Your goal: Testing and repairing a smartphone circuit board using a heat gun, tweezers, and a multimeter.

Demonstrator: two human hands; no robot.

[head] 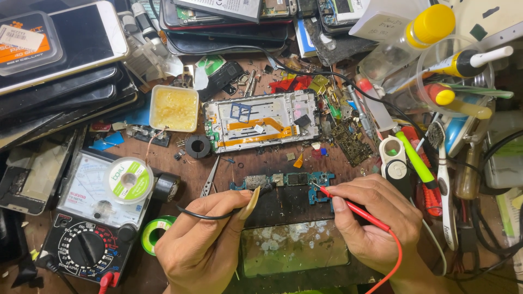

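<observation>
Left hand (204, 239): black probe (265, 189) pinched between thumb and curled fingers, tip set on left end of blue circuit board (289, 179). Right hand (376, 218): red probe (348, 206) pinched between thumb and forefinger, tip touched to right part of same board. Board laid flat at centre of workbench, on dark mat, just far of both hands. Opened phone frame (261, 121) seen farther back. Analog multimeter (95, 218) placed near left, solder spool (129, 180) resting on it. Yellow flux tub (174, 108) left of frame.
</observation>
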